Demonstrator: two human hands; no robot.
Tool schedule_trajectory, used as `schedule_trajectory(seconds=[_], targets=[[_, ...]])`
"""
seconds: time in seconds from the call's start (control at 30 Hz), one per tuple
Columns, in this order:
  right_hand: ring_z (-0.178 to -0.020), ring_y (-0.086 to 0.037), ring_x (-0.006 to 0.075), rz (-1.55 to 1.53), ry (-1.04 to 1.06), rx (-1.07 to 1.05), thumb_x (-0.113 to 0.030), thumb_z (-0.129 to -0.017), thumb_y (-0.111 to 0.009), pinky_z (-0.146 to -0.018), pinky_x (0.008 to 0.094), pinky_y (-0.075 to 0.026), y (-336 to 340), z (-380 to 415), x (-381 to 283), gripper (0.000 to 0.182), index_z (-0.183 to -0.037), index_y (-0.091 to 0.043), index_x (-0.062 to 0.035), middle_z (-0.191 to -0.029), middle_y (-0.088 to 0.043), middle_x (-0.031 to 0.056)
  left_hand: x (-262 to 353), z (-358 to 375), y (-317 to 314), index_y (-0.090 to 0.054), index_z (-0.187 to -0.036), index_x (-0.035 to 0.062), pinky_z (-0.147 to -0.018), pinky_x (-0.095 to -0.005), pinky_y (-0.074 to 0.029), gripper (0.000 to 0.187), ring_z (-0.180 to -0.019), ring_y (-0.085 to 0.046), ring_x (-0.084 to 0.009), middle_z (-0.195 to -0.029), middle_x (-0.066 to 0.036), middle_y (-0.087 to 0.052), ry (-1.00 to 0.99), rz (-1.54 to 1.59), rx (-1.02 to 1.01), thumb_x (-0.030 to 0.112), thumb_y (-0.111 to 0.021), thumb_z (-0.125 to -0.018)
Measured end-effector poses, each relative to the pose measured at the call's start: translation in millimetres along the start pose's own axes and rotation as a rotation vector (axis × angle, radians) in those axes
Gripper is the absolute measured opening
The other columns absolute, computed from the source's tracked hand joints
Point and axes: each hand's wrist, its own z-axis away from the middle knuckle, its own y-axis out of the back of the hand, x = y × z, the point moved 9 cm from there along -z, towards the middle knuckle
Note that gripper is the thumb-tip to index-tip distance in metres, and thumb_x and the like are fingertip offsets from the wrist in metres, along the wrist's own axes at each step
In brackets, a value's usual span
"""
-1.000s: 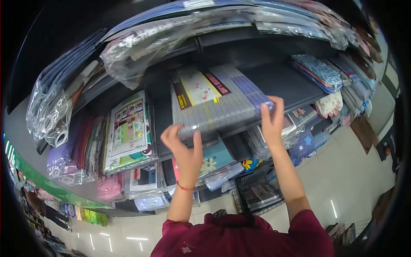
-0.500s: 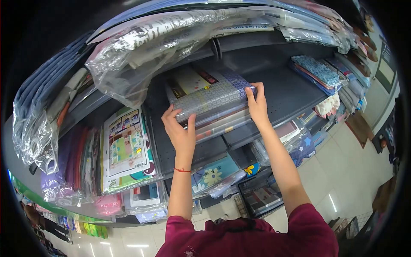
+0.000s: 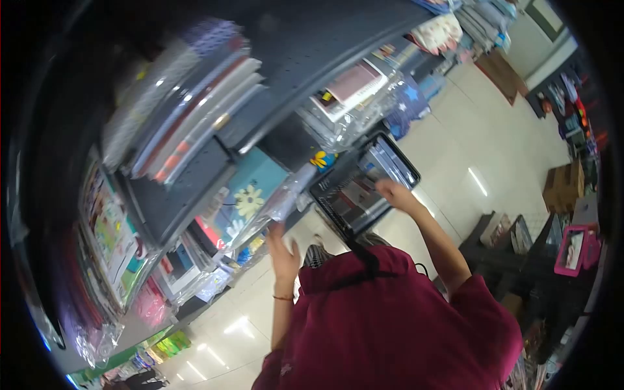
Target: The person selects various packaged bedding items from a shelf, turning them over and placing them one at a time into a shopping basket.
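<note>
My left hand [image 3: 284, 259] is raised beside the lower shelf, open and holding nothing, its thumb apart from its fingers. Near it lies a plastic-wrapped teal package with white flowers [image 3: 249, 201]. My right hand [image 3: 398, 197] is over the near side of a black basket [image 3: 344, 227], its fingers blurred by motion. Inside the basket are flat wrapped packages [image 3: 390, 162]. On the shelf at upper left rests a stack of plastic-wrapped folded packages [image 3: 188, 104], apart from both hands.
Dark shelving [image 3: 312, 45] runs along the left and top. A wrapped package with a pink and white label [image 3: 351, 88] lies on a lower shelf, by blue star-patterned fabric [image 3: 408, 107]. At right stand a cardboard box [image 3: 563, 185] and a pink-framed item [image 3: 572, 250] above the tiled floor [image 3: 468, 149].
Both hands have let go of the package stack, which stays on the shelf. The right hand has moved down to the basket, the left down beside the shelf. The view has turned toward the floor.
</note>
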Motion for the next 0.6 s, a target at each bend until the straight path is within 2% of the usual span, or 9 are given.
schedule_trajectory(seconds=[0.03, 0.1, 0.17, 0.27, 0.3, 0.37, 0.47, 0.57, 0.6], targets=[[-0.087, -0.064, 0.0318, 0.130, 0.005, -0.190, -0.013, -0.089, -0.054, -0.074, 0.0396, -0.050, -28.5, 49.4, 51.7, 0.017, -0.099, -0.063, -0.0020, -0.091, -0.066, 0.0177, -18.6, 38.2, -45.4, -0.039, -0.134, -0.0003, -0.105, -0.0474, -0.034, 0.054, -0.123, -0.042, -0.0450, -0.134, -0.025, -0.042, 0.193, 0.034, -0.180, 0.004, -0.058, -0.083], [-0.085, -0.065, 0.0308, -0.053, -0.349, -0.362, -0.013, -0.087, -0.055, -0.074, 0.0391, -0.051, -25.7, 123.2, 84.8, 0.019, -0.100, -0.064, -0.0033, -0.091, -0.067, 0.0171, -37.2, 96.6, -110.6, -0.041, -0.132, -0.0015, -0.101, -0.0450, -0.040, 0.050, -0.120, -0.048, -0.0419, -0.128, -0.023, -0.050, 0.293, 0.198, -0.444, 0.007, -0.057, -0.086], [-0.084, -0.065, 0.0300, -0.119, -0.516, -0.327, -0.013, -0.087, -0.055, -0.074, 0.0385, -0.051, -20.6, 164.5, 126.4, 0.020, -0.102, -0.064, -0.0035, -0.090, -0.067, 0.0162, -44.7, 143.0, -162.7, -0.042, -0.130, -0.0023, -0.098, -0.0440, -0.043, 0.046, -0.118, -0.051, -0.0389, -0.123, -0.022, -0.054, 0.385, 0.349, -0.653, 0.008, -0.056, -0.088], [-0.084, -0.066, 0.0282, -0.154, -0.619, -0.200, -0.013, -0.087, -0.056, -0.075, 0.0369, -0.052, -18.5, 173.5, 167.7, 0.021, -0.103, -0.064, -0.0034, -0.092, -0.068, 0.0147, -13.5, 134.4, -202.0, -0.045, -0.128, -0.0030, -0.094, -0.0428, -0.046, 0.041, -0.113, -0.055, -0.0355, -0.118, -0.021, -0.058, 0.565, 0.445, -0.793, 0.011, -0.054, -0.091], [-0.084, -0.066, 0.0275, -0.152, -0.626, -0.145, -0.013, -0.087, -0.056, -0.075, 0.0363, -0.052, -19.8, 164.1, 177.3, 0.021, -0.104, -0.064, -0.0032, -0.093, -0.068, 0.0142, -14.9, 127.3, -223.0, -0.046, -0.128, -0.0018, -0.094, -0.0416, -0.046, 0.041, -0.113, -0.056, -0.0352, -0.120, -0.021, -0.058, 0.538, 0.429, -0.792, 0.012, -0.054, -0.091], [-0.086, -0.065, 0.0260, -0.276, -0.658, -0.072, -0.007, -0.084, -0.060, -0.076, 0.0341, -0.053, -46.2, 145.1, 212.2, 0.025, -0.109, -0.062, -0.0026, -0.108, -0.065, 0.0143, -32.1, 113.4, -278.6, -0.048, -0.128, 0.0006, -0.094, -0.0391, -0.046, 0.039, -0.112, -0.057, -0.0347, -0.123, -0.022, -0.057, 0.479, 0.399, -0.779, 0.012, -0.054, -0.091], [-0.092, -0.065, 0.0271, -0.314, -0.653, -0.082, -0.007, -0.082, -0.060, -0.079, 0.0355, -0.053, -85.5, 97.0, 236.5, 0.040, -0.121, -0.054, -0.0015, -0.114, -0.061, 0.0169, -85.9, 92.1, -348.7, -0.045, -0.129, -0.0028, -0.091, -0.0452, -0.047, 0.043, -0.110, -0.055, -0.0415, -0.123, -0.027, -0.053, 0.476, 0.202, -0.528, 0.011, -0.054, -0.089], [-0.087, -0.068, 0.0281, -0.113, -0.607, -0.018, -0.008, -0.078, -0.062, -0.074, 0.0365, -0.054, -138.6, 74.6, 300.6, 0.052, -0.127, -0.049, 0.0007, -0.112, -0.062, 0.0194, -107.2, 81.6, -384.7, -0.043, -0.130, -0.0035, -0.094, -0.0468, -0.045, 0.048, -0.112, -0.052, -0.0441, -0.123, -0.031, -0.051, 0.779, 0.105, -0.476, 0.008, -0.054, -0.085], [-0.080, -0.069, 0.0271, -0.222, -0.707, -0.082, -0.007, -0.078, -0.061, -0.071, 0.0365, -0.055, -147.9, 68.9, 307.5, 0.054, -0.130, -0.047, 0.0009, -0.112, -0.062, 0.0200, -122.1, 89.6, -411.4, -0.040, -0.132, -0.0052, -0.097, -0.0474, -0.043, 0.054, -0.116, -0.050, -0.0444, -0.125, -0.031, -0.049, 0.805, 0.203, -0.492, 0.010, -0.055, -0.082]])
